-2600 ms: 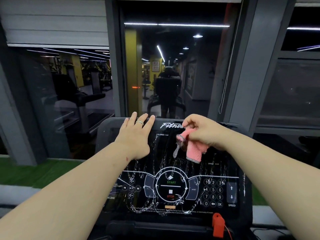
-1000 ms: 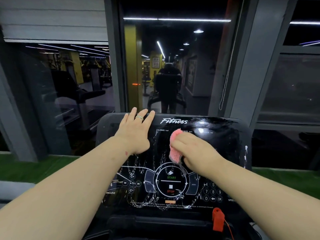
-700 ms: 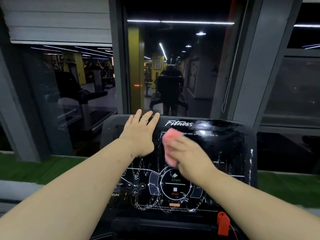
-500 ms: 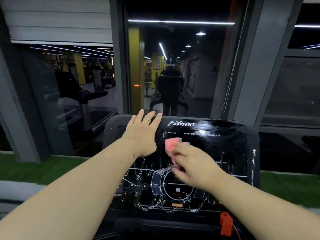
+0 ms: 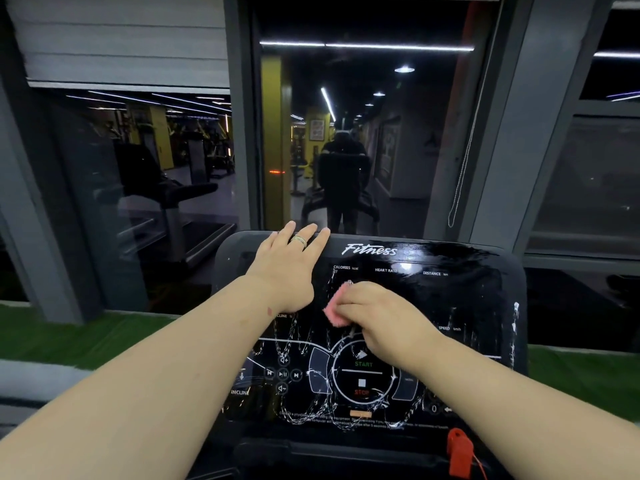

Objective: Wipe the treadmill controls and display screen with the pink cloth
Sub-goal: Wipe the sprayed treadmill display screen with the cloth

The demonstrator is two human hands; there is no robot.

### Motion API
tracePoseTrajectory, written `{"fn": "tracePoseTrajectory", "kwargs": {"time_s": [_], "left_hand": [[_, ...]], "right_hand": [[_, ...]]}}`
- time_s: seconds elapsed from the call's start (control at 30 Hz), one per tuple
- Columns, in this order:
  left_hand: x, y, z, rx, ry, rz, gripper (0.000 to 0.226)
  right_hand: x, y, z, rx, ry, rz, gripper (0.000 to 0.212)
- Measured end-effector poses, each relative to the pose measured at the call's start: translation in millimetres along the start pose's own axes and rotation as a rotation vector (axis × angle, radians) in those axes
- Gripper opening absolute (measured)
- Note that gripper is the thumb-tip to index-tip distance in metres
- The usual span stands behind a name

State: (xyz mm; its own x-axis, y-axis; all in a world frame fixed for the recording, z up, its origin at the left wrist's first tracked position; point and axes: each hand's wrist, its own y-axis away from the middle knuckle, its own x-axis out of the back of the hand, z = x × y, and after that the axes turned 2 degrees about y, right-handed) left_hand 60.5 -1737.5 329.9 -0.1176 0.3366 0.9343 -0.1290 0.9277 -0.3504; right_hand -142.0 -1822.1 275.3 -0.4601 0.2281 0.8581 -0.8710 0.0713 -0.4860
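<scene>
The black treadmill console (image 5: 460,299) fills the lower middle, its display rows above and its START and STOP ring of controls (image 5: 362,377) below, streaked with white squiggly marks. My right hand (image 5: 384,320) grips the bunched pink cloth (image 5: 335,308) and presses it on the display left of centre; most of the cloth is hidden under the fingers. My left hand (image 5: 287,268) lies flat on the console's upper left, fingers straight over the top edge, a ring on one finger.
A red safety clip (image 5: 459,453) with a cord sits at the console's lower right edge. A dark window just beyond the console reflects the gym. Green turf (image 5: 69,337) runs along the floor on both sides. A blind cord (image 5: 462,168) hangs at the right.
My right hand has dragged the pink cloth from the display's upper right to left of centre, rubbing up and down there. The upper right panel looks wiped. My left hand stays put.
</scene>
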Motion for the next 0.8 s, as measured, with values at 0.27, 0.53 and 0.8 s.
{"fn": "tracePoseTrajectory", "kwargs": {"time_s": [0.27, 0.53, 0.8], "left_hand": [[-8, 9, -14, -0.063, -0.080, 0.064, 0.092], [-2, 13, -38, -0.023, -0.082, 0.053, 0.090], [-6, 12, -44, -0.062, -0.116, 0.067, 0.091]], "right_hand": [[-8, -22, -2, -0.044, 0.124, 0.081, 0.057], [7, -29, 5, -0.221, 0.071, 0.173, 0.059], [-6, -17, -6, -0.107, 0.041, 0.033, 0.052]]}}
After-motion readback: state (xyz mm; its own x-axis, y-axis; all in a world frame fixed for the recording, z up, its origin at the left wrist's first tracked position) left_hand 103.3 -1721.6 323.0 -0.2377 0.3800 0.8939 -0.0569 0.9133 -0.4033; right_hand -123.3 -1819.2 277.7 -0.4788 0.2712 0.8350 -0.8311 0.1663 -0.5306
